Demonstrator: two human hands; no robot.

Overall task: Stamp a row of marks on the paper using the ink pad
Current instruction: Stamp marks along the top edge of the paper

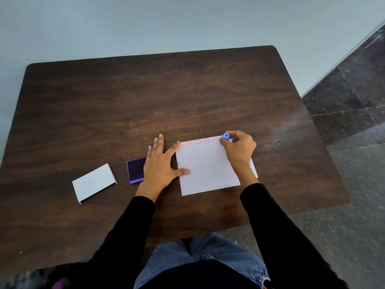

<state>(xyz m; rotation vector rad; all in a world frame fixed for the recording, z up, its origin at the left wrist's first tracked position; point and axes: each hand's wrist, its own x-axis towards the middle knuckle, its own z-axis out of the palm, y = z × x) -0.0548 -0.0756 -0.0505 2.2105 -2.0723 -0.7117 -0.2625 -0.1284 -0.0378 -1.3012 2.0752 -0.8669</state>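
A white paper [208,170] lies on the dark wooden table [145,97], with a row of several red smiley marks [198,142] along its far edge. My right hand [239,150] pinches a small blue stamp [226,136] and holds it down on the paper's far right corner, at the right end of the row. My left hand [160,163] lies flat with fingers spread, thumb and forefinger pressing the paper's left edge. A purple ink pad [135,170] sits open just left of that hand, partly covered by it.
A white lid or box cover [93,182] lies left of the ink pad. The table's near edge runs just above my lap, and its right edge borders a dark tiled floor [350,113]. A pale wall stands behind the table.
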